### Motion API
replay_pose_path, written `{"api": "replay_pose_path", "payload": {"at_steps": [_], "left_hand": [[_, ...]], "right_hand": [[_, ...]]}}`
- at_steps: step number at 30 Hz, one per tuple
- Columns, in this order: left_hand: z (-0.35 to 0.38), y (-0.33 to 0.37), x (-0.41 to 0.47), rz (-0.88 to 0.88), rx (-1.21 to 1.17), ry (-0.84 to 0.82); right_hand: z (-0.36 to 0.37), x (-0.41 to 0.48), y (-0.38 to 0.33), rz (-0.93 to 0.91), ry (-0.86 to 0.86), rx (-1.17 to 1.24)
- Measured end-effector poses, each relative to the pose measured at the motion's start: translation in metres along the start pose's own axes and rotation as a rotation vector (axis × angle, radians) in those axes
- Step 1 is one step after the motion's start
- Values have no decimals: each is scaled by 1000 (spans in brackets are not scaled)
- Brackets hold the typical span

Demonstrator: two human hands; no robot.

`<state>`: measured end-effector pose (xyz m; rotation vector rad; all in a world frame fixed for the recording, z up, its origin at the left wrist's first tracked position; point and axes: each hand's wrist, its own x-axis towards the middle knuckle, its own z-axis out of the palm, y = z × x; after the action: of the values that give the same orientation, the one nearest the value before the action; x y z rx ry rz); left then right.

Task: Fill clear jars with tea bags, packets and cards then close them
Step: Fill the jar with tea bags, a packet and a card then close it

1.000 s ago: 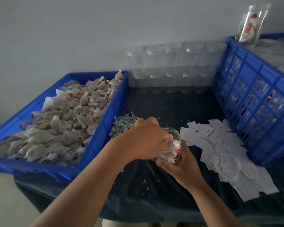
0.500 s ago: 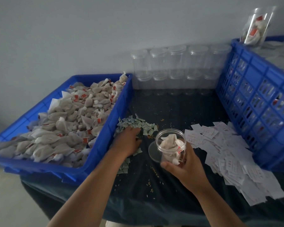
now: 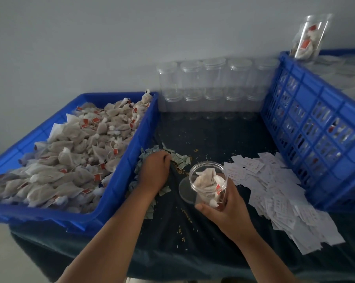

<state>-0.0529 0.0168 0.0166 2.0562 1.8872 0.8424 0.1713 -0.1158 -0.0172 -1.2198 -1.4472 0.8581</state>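
Observation:
My right hand [image 3: 225,209] grips an open clear jar [image 3: 208,180] holding tea bags, tilted slightly toward me above the dark cloth. Its clear lid [image 3: 185,190] lies flat on the cloth just left of the jar. My left hand [image 3: 155,170] rests palm down on the pile of small green packets [image 3: 180,160] beside the left crate, fingers curled into the pile; whether it holds a packet is hidden. White cards [image 3: 274,190] are spread to the right of the jar. Loose tea bags [image 3: 74,156] fill the left blue crate [image 3: 119,180].
Rows of stacked empty lidded jars [image 3: 209,86] line the back wall. A tall blue lattice crate [image 3: 315,129] stands at the right, with a filled jar [image 3: 307,37] on its rim. Crumbs are scattered on the dark cloth [image 3: 193,242].
My left hand left the jar's mouth and moved left onto the green packets. The jar, still in my right hand, now shows its open top and the lid beside it.

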Motion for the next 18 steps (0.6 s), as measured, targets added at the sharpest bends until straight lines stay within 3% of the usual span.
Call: {"api": "replay_pose_path", "payload": {"at_steps": [3,7,12,18], "left_hand": [[-29,27,-12,-85,-300,66],[-66,73,-40,101,-462,-9],[-63,115,-67,347,-338,-317],[-40,138,-68,501,-60,-294]], "right_hand": [[-9,-3,-10,-5,-29,-21],[-28,-14,-17,-41,11,-76],[-44,-27,-19,-39,116,-164],[-52,-39,-10,-31,110,-151]]}}
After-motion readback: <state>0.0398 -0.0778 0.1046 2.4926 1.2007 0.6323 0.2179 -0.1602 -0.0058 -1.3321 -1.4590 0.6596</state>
